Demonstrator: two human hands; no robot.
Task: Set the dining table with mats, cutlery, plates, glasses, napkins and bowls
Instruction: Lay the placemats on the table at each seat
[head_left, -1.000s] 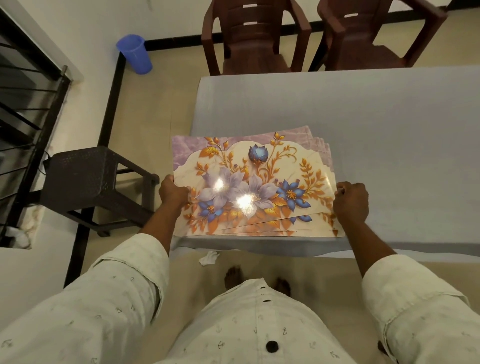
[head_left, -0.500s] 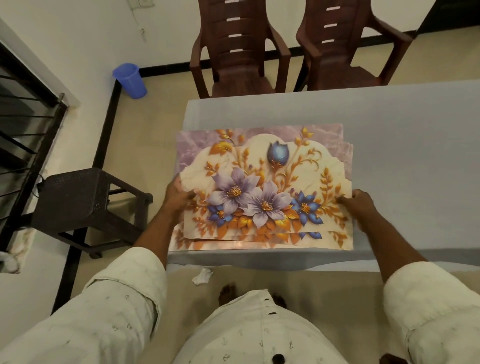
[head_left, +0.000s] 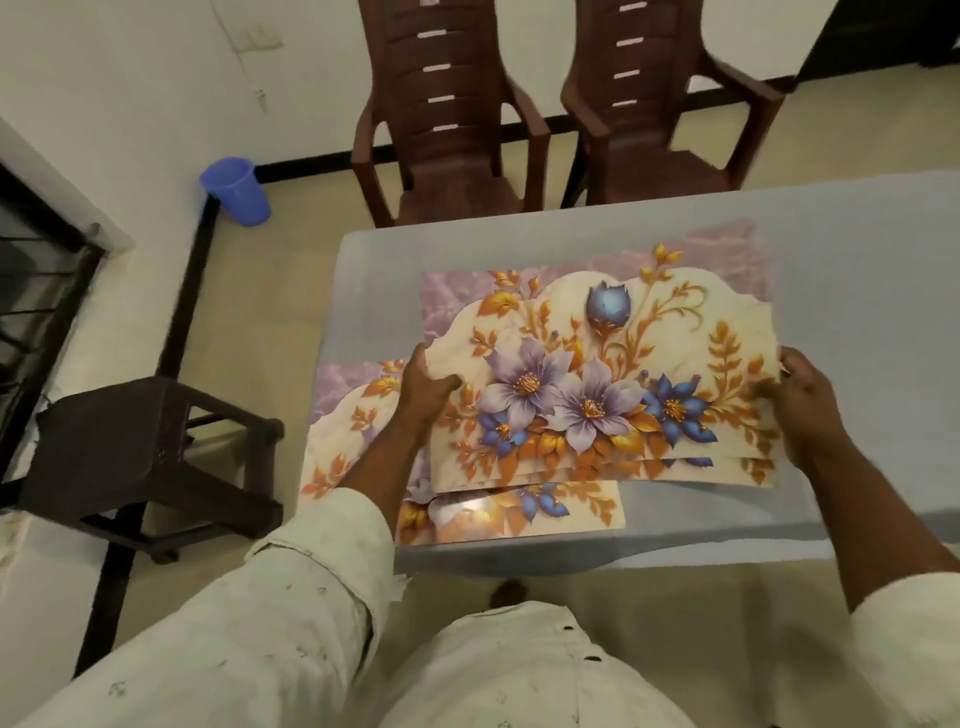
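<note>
Head view, looking down on a stack of floral mats (head_left: 602, 384) held by its two short sides above the near left part of the grey table (head_left: 857, 270). Left hand (head_left: 423, 387) grips the stack's left edge, thumb lying on the printed top face and fingers hidden beneath. Right hand (head_left: 802, 400) clasps the right edge, fingers curled around it. Several mat edges show fanned along the stack's near side. One single mat (head_left: 566, 509) lies flat on the table under the stack, offset toward the left and the near edge, partly covered by the left forearm. Both arms wear pale rolled sleeves. Beyond the table stand two brown plastic chairs (head_left: 457, 130). On the floor to the left are a dark stool (head_left: 140, 447) and a blue cup (head_left: 236, 189) by the wall.
</note>
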